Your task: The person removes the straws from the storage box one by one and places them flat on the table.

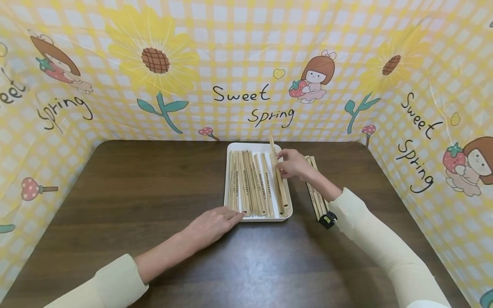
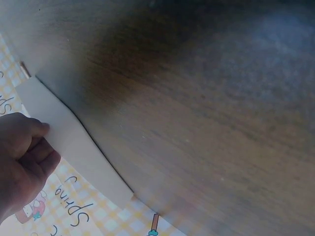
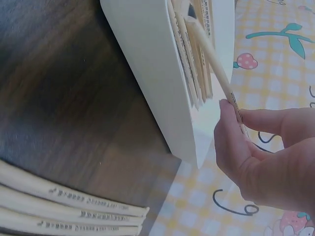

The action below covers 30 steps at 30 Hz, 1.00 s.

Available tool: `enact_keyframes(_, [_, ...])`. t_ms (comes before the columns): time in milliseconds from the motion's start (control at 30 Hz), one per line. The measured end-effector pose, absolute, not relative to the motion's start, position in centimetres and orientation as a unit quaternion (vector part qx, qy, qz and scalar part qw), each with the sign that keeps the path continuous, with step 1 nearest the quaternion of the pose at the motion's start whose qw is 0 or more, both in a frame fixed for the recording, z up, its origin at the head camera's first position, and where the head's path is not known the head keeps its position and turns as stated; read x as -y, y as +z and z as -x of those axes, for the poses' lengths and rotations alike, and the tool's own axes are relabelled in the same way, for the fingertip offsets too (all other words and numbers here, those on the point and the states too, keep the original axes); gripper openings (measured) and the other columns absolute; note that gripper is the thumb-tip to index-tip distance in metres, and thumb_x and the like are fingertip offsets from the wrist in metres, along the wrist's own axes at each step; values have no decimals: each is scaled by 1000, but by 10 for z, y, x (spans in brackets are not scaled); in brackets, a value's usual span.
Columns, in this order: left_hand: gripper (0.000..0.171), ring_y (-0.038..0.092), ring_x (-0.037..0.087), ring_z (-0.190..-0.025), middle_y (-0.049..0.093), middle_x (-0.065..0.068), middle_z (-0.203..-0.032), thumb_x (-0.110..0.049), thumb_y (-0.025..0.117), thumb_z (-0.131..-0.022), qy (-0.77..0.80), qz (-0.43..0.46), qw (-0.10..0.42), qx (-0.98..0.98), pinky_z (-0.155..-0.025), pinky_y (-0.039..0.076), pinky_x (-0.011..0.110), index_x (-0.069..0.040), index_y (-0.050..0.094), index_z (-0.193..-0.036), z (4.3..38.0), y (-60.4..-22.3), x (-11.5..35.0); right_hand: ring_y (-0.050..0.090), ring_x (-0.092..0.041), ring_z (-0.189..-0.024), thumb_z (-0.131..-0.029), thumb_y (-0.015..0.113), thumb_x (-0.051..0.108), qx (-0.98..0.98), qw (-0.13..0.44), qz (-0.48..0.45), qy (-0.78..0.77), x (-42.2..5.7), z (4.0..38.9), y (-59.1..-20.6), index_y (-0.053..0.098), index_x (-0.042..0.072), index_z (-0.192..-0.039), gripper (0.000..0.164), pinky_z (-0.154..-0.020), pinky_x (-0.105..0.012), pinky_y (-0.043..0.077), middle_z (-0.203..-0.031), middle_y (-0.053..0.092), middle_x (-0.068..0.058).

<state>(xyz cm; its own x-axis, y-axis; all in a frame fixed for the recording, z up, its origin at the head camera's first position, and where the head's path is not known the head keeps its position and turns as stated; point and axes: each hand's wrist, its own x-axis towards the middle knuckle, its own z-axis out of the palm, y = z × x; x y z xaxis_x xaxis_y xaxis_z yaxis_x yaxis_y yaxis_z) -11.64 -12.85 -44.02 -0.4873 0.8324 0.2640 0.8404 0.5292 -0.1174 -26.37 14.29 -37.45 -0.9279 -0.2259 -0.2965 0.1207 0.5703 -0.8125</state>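
Observation:
A white tray (image 1: 252, 219) holds several slim paper-wrapped chopstick packets (image 1: 246, 184) with printed text, laid lengthwise side by side. My left hand (image 1: 213, 224) grips its near left rim; in the left wrist view the thumb lies against the outer wall and the other fingers are curled. With thumb and fingertips, my right hand (image 1: 294, 164) pinches a chopstick packet (image 3: 219, 69) over the tray's right side. That packet is tilted, its far end raised above the far rim. Its near end lies by another packet on the tray's right side.
More wrapped chopstick packets (image 3: 78, 214) lie on the brown table (image 1: 154, 184) right of the tray, partly hidden beneath my right forearm. A black wrist camera (image 1: 328, 219) sits at my right cuff. Yellow checked cloth (image 1: 239, 51) with printed flowers walls the table's back and sides.

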Motion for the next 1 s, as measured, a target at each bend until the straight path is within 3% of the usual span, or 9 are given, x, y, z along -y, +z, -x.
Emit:
enact_keyframes(267, [40, 66, 25, -108, 70, 12, -117, 4, 67, -89, -17, 485, 140, 863, -95, 53, 36, 2, 63, -129, 116, -440, 129, 70, -31, -84, -96, 59, 2, -880, 180, 42, -439, -162, 262, -368, 49, -2, -140, 45, -74, -38, 61, -103, 67, -25])
enact_keyframes(533, [41, 66, 25, -108, 70, 12, -118, 4, 67, -89, -18, 484, 140, 864, -95, 53, 36, 2, 62, -130, 117, -442, 129, 63, -23, -76, -96, 58, 4, -897, 173, 44, -404, -186, 262, -368, 44, 5, -146, 51, -74, -38, 60, -107, 63, -25])
enact_keyframes(667, [41, 65, 26, -109, 69, 11, -119, 3, 66, -90, -21, 483, 135, 865, -95, 53, 36, 1, 62, -130, 117, -443, 128, 60, -22, -73, -97, 56, 3, -902, 170, 54, -393, -200, 262, -370, 45, 4, -145, 49, -75, -43, 60, -100, 64, -23])
enact_keyframes(833, [40, 66, 26, -109, 70, 12, -118, 4, 66, -89, -22, 484, 135, 864, -96, 52, 36, 2, 62, -130, 117, -443, 128, 54, -19, -67, -98, 54, 1, -900, 168, 58, -399, -216, 261, -374, 44, 1, -143, 46, -63, -37, 56, -96, 61, -21])
enact_keyframes(1000, [41, 66, 25, -108, 70, 11, -117, 4, 67, -89, -20, 485, 142, 863, -96, 52, 36, 2, 62, -129, 118, -443, 128, 54, -20, -68, -99, 53, 3, -905, 158, 58, -391, -231, 259, -378, 44, 1, -143, 45, -63, -39, 57, -96, 61, -21])
